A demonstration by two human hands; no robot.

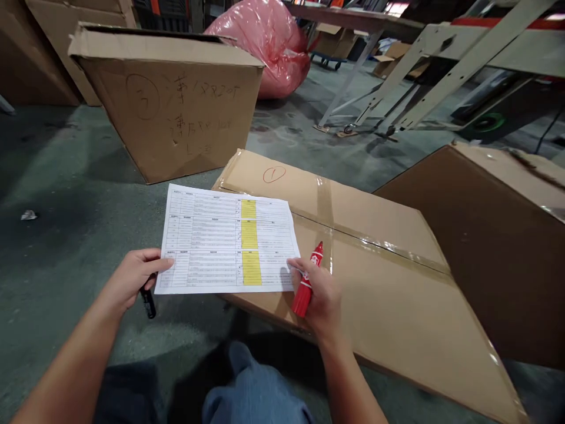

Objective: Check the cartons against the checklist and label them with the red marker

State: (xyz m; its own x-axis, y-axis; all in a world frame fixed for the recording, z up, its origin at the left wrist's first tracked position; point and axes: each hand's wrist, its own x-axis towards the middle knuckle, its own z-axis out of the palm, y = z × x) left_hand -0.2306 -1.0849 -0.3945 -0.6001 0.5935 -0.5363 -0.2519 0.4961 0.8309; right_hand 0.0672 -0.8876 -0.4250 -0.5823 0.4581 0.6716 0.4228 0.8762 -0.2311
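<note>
A printed sheet of paper (pixel 216 241) with tables and a yellow column is held between both hands, over the edge of a taped cardboard box (pixel 388 294). My left hand (pixel 132 277) pinches the sheet's left edge, and a black marker cap or pen (pixel 148 302) pokes down from under its fingers. At the lower right corner, my right hand (pixel 322 291) is closed on the sheet and on a red marker (pixel 308 281), whose uncapped-looking tip points up and away. A circled red "1" (pixel 274 174) is written on the box's far flap.
Another cardboard box (pixel 176 112) with handwriting stands ahead on the left. To the right is a further large box (pixel 481 235). Behind lie a pink plastic bag (pixel 269 47) and a metal-legged table frame (pixel 424 76). A crumpled scrap (pixel 29 215) lies on the floor.
</note>
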